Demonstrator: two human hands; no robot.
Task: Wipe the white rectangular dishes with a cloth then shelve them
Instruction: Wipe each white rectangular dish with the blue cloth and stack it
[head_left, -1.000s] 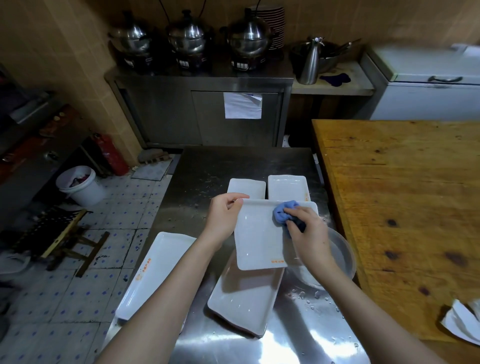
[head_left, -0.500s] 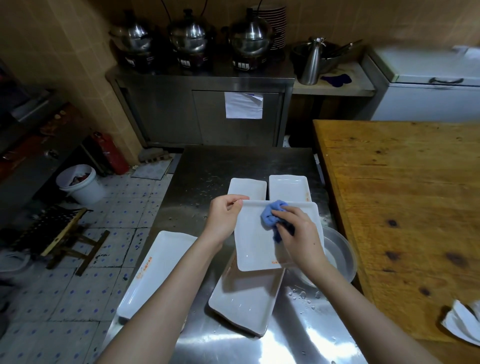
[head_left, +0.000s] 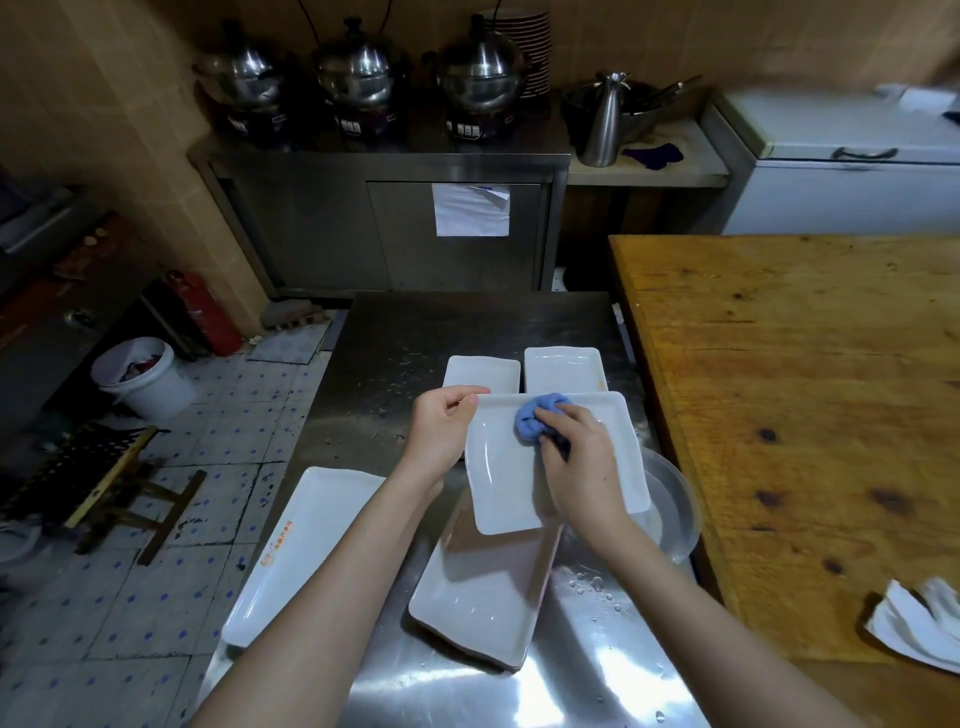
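The dish (head_left: 506, 478) is held above the worktop (head_left: 467, 332), over a stack of dishes (head_left: 478, 597) near the person. The cloth (head_left: 532, 418) has slid left along its far edge, so wiping is in progress and shelving looks some way off. The left hand (head_left: 441, 431) pinches the far-left corner. The right hand (head_left: 582, 467) has its fingers curled on the bunched cloth, pressing it down. A second ago the cloth sat nearer the far-right corner, and the dish has hardly moved. Two small dishes (head_left: 563, 369) lie beyond it.
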